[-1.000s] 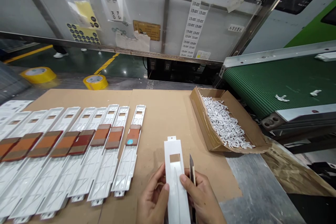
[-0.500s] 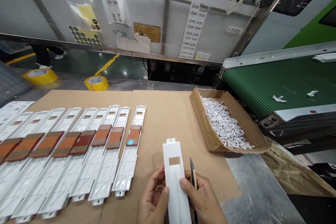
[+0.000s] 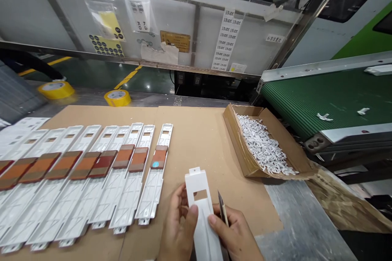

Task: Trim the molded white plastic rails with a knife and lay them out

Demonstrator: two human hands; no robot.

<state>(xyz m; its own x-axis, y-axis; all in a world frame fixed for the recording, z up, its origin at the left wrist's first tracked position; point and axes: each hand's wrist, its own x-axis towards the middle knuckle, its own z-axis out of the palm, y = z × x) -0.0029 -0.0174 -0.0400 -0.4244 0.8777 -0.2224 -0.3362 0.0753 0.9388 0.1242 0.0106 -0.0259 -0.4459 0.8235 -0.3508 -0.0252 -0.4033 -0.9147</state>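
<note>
A long white plastic panel (image 3: 202, 216) with a rectangular cutout near its far end is held upright-tilted between both hands. My left hand (image 3: 177, 224) grips its left edge, thumb on the face. On the right edge, my right hand (image 3: 234, 230) pinches it with the thumb and also holds a utility knife (image 3: 223, 209), blade pointing away from me. To the left, several similar white panels (image 3: 150, 200) lie side by side on the cardboard sheet (image 3: 190, 138). Reddish-brown blocks (image 3: 159, 156) rest across them; the nearest block bears a round blue sticker.
A cardboard box (image 3: 235, 147) of small white plastic parts (image 3: 263, 147) stands at the right. Beyond it runs a green conveyor belt (image 3: 294, 102) carrying a few white pieces. Two yellow tape rolls (image 3: 117, 98) sit at the back left, below a clear panel with labels (image 3: 227, 40).
The held panel has tilted slightly left and come a little nearer, with both hands still on it. The knife has moved with the right hand. The view has shifted slightly left.
</note>
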